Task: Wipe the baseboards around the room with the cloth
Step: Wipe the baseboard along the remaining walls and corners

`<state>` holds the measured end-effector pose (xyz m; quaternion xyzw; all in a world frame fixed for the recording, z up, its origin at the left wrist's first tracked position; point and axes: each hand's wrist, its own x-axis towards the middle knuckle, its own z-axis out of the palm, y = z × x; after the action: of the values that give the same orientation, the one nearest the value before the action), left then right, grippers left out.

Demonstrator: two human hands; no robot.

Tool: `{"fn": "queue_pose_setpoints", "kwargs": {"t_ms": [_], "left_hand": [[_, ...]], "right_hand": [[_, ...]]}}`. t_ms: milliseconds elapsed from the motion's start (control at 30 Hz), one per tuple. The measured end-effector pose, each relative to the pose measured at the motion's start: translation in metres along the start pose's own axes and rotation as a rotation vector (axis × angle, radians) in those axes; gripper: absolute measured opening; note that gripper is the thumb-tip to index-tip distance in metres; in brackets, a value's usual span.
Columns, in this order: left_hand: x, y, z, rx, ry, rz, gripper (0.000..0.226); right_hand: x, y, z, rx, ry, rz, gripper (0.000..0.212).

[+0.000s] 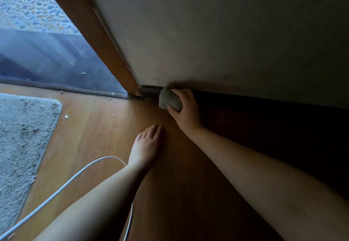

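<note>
The right hand point(186, 111) grips a bunched grey-green cloth point(170, 99) at its far-left side, pressed against the dark wooden baseboard point(151, 92); the left hand point(146, 146) rests flat, fingers straight, on the wooden floor point(98, 127).

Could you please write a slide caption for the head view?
Right hand presses the cloth to the baseboard; left hand rests flat on the wooden floor.

A bunched grey knitted cloth point(170, 99) sits at frame centre, pressed against the dark wooden baseboard point(151, 92) where wall meets floor, beside the door frame's foot.
</note>
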<state>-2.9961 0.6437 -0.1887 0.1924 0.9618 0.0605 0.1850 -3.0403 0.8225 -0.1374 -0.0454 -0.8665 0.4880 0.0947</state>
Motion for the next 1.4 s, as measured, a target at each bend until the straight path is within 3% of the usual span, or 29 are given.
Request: {"fn": "queue_pose_setpoints", "kwargs": {"t_ms": [333, 433, 567, 700, 833, 1400], "left_hand": [[0.058, 0.137, 0.009, 0.067, -0.045, 0.448, 0.058], [0.069, 0.182, 0.014, 0.139, -0.137, 0.585, 0.067], [0.067, 0.230, 0.034, 0.372, -0.224, 0.899, 0.089], [0.059, 0.286, 0.048, 0.322, -0.252, 0.791, 0.119], [0.052, 0.319, 0.054, 0.434, -0.341, 0.808, 0.138], [0.054, 0.342, 0.053, 0.473, -0.420, 0.763, 0.145]], "right_hand": [[-0.074, 0.084, -0.152, -0.158, 0.398, 0.347, 0.047], [-0.094, 0.098, -0.195, -0.139, 0.581, 0.483, 0.050], [-0.131, 0.119, -0.246, -0.078, 0.781, 0.575, 0.055], [-0.178, 0.135, -0.289, -0.095, 0.863, 0.655, 0.056], [-0.216, 0.147, -0.314, -0.057, 0.947, 0.729, 0.059], [-0.139, 0.204, -0.314, 0.043, 0.984, 0.753, 0.054]]}}
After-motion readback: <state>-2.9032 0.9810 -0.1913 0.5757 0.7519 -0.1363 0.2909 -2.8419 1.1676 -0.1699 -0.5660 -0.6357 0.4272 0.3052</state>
